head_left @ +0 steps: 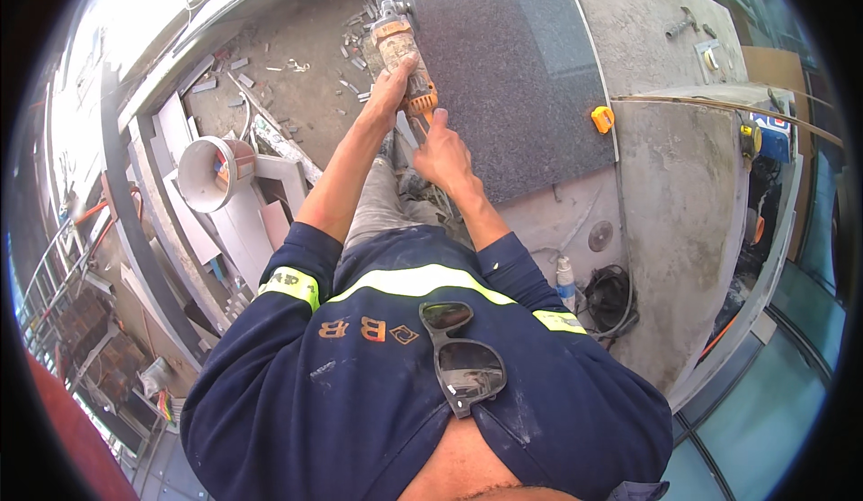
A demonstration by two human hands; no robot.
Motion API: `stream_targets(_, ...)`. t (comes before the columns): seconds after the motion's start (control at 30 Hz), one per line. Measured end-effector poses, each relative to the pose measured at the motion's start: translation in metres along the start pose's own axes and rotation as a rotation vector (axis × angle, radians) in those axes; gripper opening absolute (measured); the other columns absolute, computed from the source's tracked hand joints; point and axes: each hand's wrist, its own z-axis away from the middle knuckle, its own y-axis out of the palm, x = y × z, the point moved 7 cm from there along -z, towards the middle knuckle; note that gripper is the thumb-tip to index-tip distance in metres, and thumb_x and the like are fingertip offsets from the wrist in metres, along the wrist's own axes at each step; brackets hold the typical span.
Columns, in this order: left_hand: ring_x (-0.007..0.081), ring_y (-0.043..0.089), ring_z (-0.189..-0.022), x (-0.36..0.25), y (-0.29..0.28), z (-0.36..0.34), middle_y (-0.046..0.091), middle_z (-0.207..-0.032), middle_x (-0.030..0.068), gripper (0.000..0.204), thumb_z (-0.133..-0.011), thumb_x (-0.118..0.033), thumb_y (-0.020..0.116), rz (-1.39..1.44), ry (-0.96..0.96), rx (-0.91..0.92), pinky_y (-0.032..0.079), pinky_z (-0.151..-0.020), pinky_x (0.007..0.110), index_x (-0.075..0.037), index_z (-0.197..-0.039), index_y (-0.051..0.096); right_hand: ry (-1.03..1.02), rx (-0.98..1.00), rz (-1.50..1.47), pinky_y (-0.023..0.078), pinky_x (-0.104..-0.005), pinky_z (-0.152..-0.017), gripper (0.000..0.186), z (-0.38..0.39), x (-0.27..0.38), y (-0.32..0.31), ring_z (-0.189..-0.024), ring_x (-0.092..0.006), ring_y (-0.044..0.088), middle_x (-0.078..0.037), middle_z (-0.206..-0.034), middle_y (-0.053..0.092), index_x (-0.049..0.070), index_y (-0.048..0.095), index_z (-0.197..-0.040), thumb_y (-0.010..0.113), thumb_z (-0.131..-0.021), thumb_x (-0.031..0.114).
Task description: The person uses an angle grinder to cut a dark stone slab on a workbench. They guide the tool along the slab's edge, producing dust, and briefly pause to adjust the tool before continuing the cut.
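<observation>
Both my hands are closed on a dusty orange angle grinder (395, 44). My left hand (395, 88) wraps round its body, behind the metal head. My right hand (442, 155) grips its rear end, nearer to me. The grinder's head lies over the left edge of a dark speckled stone slab (503, 79), towards its far end. Part of a disc shows beside the head; whether it spins I cannot tell. On the slab's right edge lies a yellow tape measure (601, 120).
A white bucket (205, 176) lies tilted among board offcuts at the left. Small cut pieces (351, 52) litter the rough floor. On the concrete ledge at the right are a hammer (680, 23) and a long thin strip (719, 106). A bottle (564, 278) stands beside a black bundle (609, 299).
</observation>
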Motion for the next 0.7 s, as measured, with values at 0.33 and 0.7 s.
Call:
stream_targets(0.33, 0.0224, 0.076, -0.093, -0.029, -0.010, -0.060, 0.075, -0.109, 0.0093, 0.053, -0.104, -0.048, 0.072, 0.001, 0.010, -0.021, 0.064, -0.083, 0.043, -0.004, -0.131, 0.065, -0.079, -0.073, -0.021, 0.058, -0.0598, -0.094, 0.063, -0.066, 0.015, -0.004, -0.105, -0.0550, 0.074, -0.038, -0.107, 0.075, -0.012, 0.037, -0.141, 0.066, -0.088, 0.008)
stream_targets(0.7, 0.0170, 0.071, -0.094, -0.002, 0.002, -0.005, 0.073, -0.106, 0.0058, 0.044, -0.107, -0.045, 0.069, 0.010, 0.090, -0.038, 0.058, -0.087, 0.038, -0.005, -0.125, 0.068, 0.001, 0.003, 0.006, 0.057, -0.0606, -0.096, 0.069, -0.005, 0.001, -0.003, -0.106, -0.0555, 0.074, -0.038, -0.110, 0.074, -0.012, 0.033, -0.147, 0.065, -0.089, 0.009)
